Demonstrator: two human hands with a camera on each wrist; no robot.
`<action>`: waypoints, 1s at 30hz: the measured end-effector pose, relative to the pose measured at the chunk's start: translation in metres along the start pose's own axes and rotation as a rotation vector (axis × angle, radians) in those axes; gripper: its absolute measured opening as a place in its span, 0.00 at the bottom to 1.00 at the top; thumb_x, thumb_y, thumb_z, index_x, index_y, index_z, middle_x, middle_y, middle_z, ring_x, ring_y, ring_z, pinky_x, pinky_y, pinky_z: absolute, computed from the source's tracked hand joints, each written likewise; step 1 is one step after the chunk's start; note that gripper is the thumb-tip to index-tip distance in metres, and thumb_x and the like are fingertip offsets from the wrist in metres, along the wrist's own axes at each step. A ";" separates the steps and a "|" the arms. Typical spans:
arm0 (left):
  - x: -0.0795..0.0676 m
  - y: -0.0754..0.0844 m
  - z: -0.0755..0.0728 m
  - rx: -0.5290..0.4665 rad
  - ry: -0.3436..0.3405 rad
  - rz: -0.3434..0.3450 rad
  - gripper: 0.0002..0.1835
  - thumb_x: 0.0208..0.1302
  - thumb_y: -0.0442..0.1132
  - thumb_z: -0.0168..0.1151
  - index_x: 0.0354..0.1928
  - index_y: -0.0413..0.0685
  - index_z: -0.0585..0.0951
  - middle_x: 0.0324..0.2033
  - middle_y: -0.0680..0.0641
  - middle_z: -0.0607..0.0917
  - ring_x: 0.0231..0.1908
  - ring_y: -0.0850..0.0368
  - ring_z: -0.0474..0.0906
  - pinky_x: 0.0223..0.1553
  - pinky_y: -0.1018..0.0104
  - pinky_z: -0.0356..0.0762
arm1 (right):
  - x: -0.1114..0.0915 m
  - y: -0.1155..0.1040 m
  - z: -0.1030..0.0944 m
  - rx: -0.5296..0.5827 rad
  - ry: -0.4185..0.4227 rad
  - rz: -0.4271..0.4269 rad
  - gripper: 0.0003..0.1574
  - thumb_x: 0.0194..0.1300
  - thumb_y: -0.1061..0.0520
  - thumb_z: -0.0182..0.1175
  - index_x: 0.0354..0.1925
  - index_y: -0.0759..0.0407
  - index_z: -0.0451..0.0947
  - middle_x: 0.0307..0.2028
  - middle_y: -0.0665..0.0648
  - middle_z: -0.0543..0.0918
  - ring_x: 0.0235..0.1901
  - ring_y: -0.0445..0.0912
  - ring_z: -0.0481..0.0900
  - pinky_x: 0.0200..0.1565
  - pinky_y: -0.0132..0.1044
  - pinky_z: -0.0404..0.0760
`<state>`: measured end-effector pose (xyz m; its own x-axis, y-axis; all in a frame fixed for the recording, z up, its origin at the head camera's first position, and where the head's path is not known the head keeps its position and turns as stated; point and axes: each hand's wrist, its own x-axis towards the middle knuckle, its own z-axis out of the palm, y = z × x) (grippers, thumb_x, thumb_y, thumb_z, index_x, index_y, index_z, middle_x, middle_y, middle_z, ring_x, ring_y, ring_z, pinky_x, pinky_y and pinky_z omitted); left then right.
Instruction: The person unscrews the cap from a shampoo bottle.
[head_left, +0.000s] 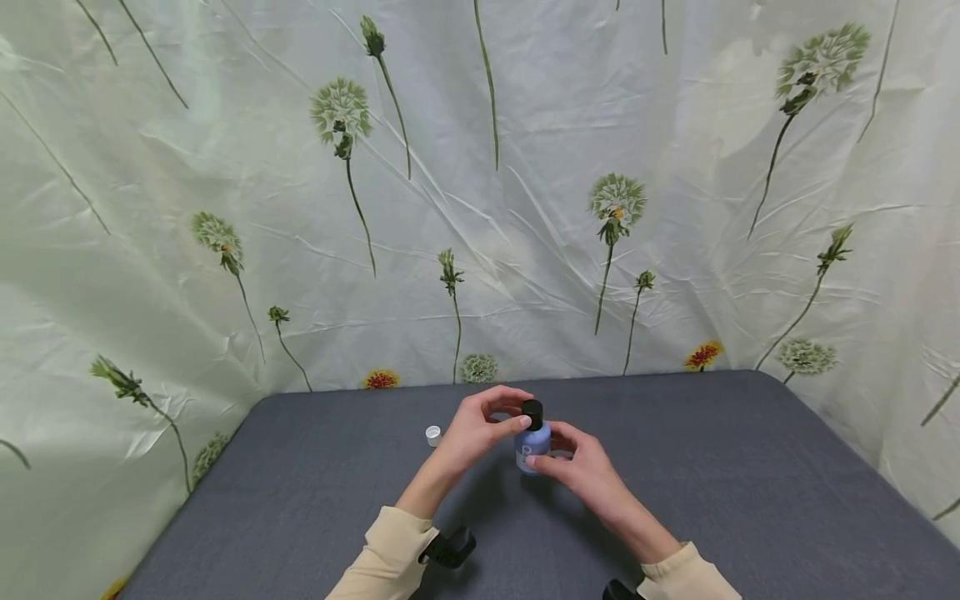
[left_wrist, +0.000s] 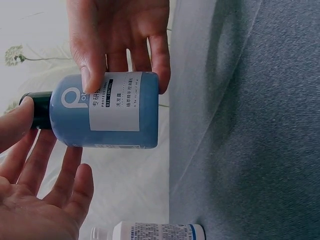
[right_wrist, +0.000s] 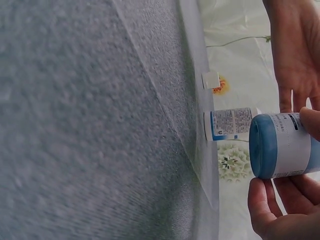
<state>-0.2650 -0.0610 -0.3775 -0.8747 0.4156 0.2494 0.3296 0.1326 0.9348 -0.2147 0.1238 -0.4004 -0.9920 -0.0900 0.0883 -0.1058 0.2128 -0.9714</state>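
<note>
A blue bottle (head_left: 532, 452) with a black cap (head_left: 532, 412) and a pale printed label stands upright between both hands. My left hand (head_left: 480, 425) pinches the black cap from the left. On the lower body, my right hand (head_left: 581, 462) holds the bottle, its thumb lying on the label in the left wrist view. Behind it, a white bottle (right_wrist: 232, 123) with a blue band stands on the table; in the left wrist view its neck (left_wrist: 101, 233) is bare. The head view does not show that bottle, whose place lies behind the left hand. A small white cap (head_left: 432, 435) lies left of that hand.
The dark grey table (head_left: 315, 483) spreads out around the hands, with rounded far corners. A pale curtain (head_left: 525, 208) printed with dandelions hangs along its far edge and sides. Dark wrist straps (head_left: 450, 547) sit at the cuffs of the beige sleeves (head_left: 390, 554).
</note>
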 end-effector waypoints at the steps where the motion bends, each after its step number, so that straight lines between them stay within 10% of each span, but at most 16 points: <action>1: -0.001 0.000 0.000 -0.001 0.000 0.002 0.16 0.64 0.39 0.68 0.53 0.52 0.83 0.46 0.51 0.85 0.47 0.54 0.79 0.46 0.56 0.75 | -0.001 0.000 0.001 -0.001 0.000 0.002 0.31 0.56 0.55 0.73 0.57 0.60 0.78 0.46 0.58 0.83 0.47 0.52 0.81 0.43 0.45 0.81; 30: -0.025 0.006 0.010 -0.018 0.001 0.008 0.15 0.63 0.39 0.68 0.53 0.54 0.84 0.45 0.52 0.85 0.47 0.54 0.80 0.43 0.57 0.77 | -0.025 -0.002 0.001 -0.034 0.005 0.012 0.32 0.56 0.56 0.73 0.57 0.62 0.77 0.47 0.58 0.82 0.48 0.50 0.79 0.48 0.44 0.80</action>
<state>-0.2377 -0.0618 -0.3806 -0.8725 0.4157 0.2567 0.3298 0.1135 0.9372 -0.1896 0.1249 -0.4011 -0.9935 -0.0825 0.0779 -0.0961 0.2469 -0.9643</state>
